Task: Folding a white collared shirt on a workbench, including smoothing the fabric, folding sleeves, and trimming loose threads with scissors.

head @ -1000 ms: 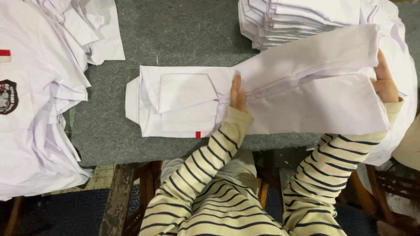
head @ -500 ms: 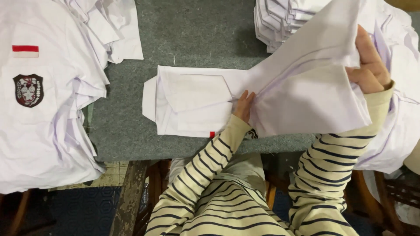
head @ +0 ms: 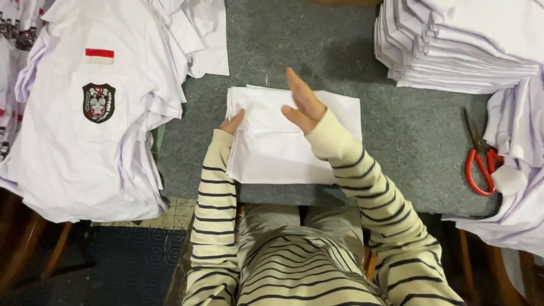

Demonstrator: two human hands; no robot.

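Note:
A white shirt (head: 283,153) lies folded into a rectangle on the grey felt table (head: 266,51) in front of me. My left hand (head: 232,122) rests its fingertips on the shirt's left edge. My right hand (head: 304,102) hovers flat and edge-on over the middle of the folded shirt, fingers straight, holding nothing. Both arms wear cream sleeves with dark stripes.
A heap of unfolded white shirts (head: 85,113) with a dark shield badge and a red-and-white patch covers the left. A stack of folded white shirts (head: 453,45) stands at the back right. Red-handled scissors (head: 479,158) lie at the right, beside more white cloth (head: 521,187).
My right hand swung the shirt's right half over to the left and let it go. The shirt is now a compact folded rectangle. The view shifted right.

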